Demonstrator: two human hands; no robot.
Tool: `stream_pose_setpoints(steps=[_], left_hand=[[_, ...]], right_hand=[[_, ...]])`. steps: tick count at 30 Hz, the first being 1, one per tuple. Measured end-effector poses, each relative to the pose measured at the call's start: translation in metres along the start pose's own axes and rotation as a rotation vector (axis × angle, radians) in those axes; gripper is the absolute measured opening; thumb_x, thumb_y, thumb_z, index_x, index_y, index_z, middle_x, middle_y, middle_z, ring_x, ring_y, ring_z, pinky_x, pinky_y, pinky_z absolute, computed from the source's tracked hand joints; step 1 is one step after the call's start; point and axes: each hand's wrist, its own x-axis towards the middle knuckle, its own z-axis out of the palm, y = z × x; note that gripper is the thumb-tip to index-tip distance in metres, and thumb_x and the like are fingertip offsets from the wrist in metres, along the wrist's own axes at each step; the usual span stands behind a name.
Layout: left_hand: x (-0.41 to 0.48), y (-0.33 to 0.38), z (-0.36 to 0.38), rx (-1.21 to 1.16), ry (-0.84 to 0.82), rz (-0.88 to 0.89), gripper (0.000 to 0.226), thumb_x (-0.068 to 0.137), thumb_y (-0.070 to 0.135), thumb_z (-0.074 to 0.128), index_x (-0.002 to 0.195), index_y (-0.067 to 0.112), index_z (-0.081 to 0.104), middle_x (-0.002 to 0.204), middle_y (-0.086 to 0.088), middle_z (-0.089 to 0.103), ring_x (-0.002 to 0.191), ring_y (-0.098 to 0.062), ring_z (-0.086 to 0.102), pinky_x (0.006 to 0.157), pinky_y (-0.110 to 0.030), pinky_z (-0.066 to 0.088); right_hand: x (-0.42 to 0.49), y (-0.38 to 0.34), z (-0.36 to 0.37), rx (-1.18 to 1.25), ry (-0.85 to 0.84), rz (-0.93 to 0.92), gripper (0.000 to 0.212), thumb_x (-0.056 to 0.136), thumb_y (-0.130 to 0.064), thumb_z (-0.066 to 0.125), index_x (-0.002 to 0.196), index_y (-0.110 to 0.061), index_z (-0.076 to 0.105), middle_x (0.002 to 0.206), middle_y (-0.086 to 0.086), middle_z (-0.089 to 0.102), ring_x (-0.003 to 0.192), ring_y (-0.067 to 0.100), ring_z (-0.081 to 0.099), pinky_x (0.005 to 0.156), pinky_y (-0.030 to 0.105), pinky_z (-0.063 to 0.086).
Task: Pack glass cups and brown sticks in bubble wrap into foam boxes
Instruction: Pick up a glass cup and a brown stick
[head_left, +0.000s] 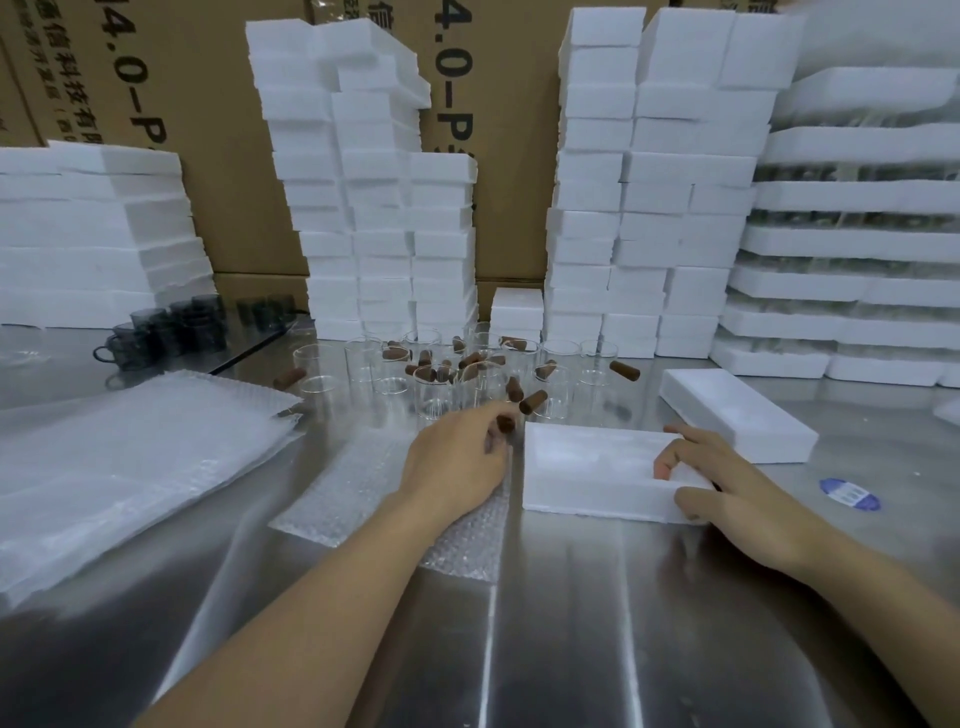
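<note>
White foam first: towers of foam boxes (649, 208) along the back of the steel table (571, 623). Light, stiff, crumbly at the edges; probably quick to dent under a hard thumb.

Left of centre, a thick pile of bubble wrap (130, 467), soft and slithery. One loose sheet (363, 493) flat beneath the left hand (457, 462).

Open foam box (587, 467) just right of that sheet, cavity up and bare, gripped at its right end by the right hand (727, 493): fingers hooked inside the wall, thumb on the front. Best held by that wall, lightly.

Behind, a cluster of glass cups (431, 400), upright, thin-walled, smooth. Likely slippery and fragile, so better taken round the body, not the rim.

Smallest: brown sticks (533, 401) scattered among the cups, one pinched in the curled left fingers, near the box's far left corner. Light, rigid, apt to roll.
</note>
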Motion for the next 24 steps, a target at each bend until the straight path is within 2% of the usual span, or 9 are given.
stream_pose_setpoints(steps=[2,5,9,11,13,15,17,21,24], left_hand=[[-0.002,0.0,-0.001,-0.007,0.022,-0.012,0.038,0.101,0.025,0.058,0.125,0.055,0.058,0.096,0.022,0.07,0.087,0.002,0.063,0.071,-0.026,0.051],[-0.005,0.002,-0.002,-0.022,-0.008,-0.009,0.04,0.097,0.024,0.059,0.12,0.057,0.054,0.091,0.027,0.067,0.089,0.005,0.06,0.068,-0.02,0.043],[0.001,0.005,-0.004,-0.049,-0.07,-0.009,0.046,0.098,0.023,0.059,0.133,0.052,0.058,0.103,0.022,0.069,0.085,0.001,0.061,0.076,-0.032,0.055],[0.002,0.006,-0.004,-0.071,-0.103,-0.015,0.05,0.099,0.022,0.06,0.141,0.049,0.059,0.115,0.021,0.07,0.086,-0.002,0.062,0.084,-0.035,0.057],[0.004,0.004,-0.004,-0.165,-0.089,-0.043,0.042,0.099,0.024,0.064,0.133,0.048,0.067,0.109,0.029,0.069,0.093,0.003,0.064,0.087,-0.025,0.052],[0.004,0.004,-0.005,-0.313,-0.041,-0.091,0.023,0.102,0.032,0.067,0.116,0.048,0.076,0.091,0.035,0.07,0.09,0.011,0.065,0.076,-0.007,0.047],[0.004,0.008,-0.011,-0.447,0.025,-0.123,0.016,0.106,0.037,0.066,0.104,0.047,0.078,0.086,0.033,0.074,0.089,0.014,0.066,0.07,0.001,0.044],[0.007,0.016,-0.019,-0.646,0.115,-0.186,0.024,0.108,0.03,0.064,0.094,0.043,0.079,0.086,0.014,0.08,0.086,-0.005,0.075,0.08,-0.016,0.058],[0.008,0.02,-0.026,-0.796,0.156,-0.281,0.021,0.108,0.03,0.064,0.099,0.038,0.081,0.085,0.007,0.082,0.082,-0.011,0.076,0.072,-0.023,0.057]], right_hand=[[0.0,-0.001,0.0,0.003,0.002,-0.002,0.023,0.091,-0.02,0.065,0.1,-0.041,0.061,0.139,-0.029,0.037,0.122,-0.032,0.026,0.101,0.022,0.027],[0.001,0.001,0.0,0.001,0.003,-0.001,0.028,0.092,-0.015,0.065,0.099,-0.041,0.061,0.137,-0.035,0.035,0.121,-0.035,0.022,0.102,0.026,0.026],[0.001,0.001,-0.001,-0.009,-0.002,0.0,0.036,0.092,-0.006,0.064,0.097,-0.041,0.061,0.137,-0.035,0.035,0.123,-0.032,0.024,0.103,0.028,0.026],[0.002,0.001,-0.001,0.0,0.003,0.002,0.035,0.091,-0.006,0.064,0.098,-0.04,0.062,0.139,-0.033,0.036,0.13,-0.02,0.03,0.105,0.028,0.025],[0.001,0.0,-0.001,0.012,0.007,0.01,0.035,0.092,-0.006,0.063,0.098,-0.04,0.062,0.141,-0.031,0.037,0.134,-0.01,0.031,0.104,0.025,0.026],[0.0,-0.002,0.0,0.023,0.008,0.007,0.036,0.092,-0.004,0.063,0.096,-0.04,0.062,0.142,-0.029,0.038,0.135,-0.017,0.028,0.101,0.02,0.027],[-0.001,-0.004,0.0,0.024,0.009,0.015,0.036,0.091,-0.004,0.063,0.096,-0.04,0.062,0.144,-0.024,0.038,0.135,-0.017,0.027,0.101,0.023,0.027],[-0.002,-0.007,-0.001,0.019,0.007,0.035,0.037,0.091,-0.003,0.063,0.096,-0.04,0.062,0.146,-0.02,0.038,0.141,-0.003,0.029,0.101,0.025,0.028],[-0.004,-0.008,-0.001,0.012,-0.008,0.023,0.034,0.092,-0.003,0.063,0.098,-0.036,0.064,0.144,-0.023,0.04,0.142,-0.003,0.028,0.099,0.018,0.028]])
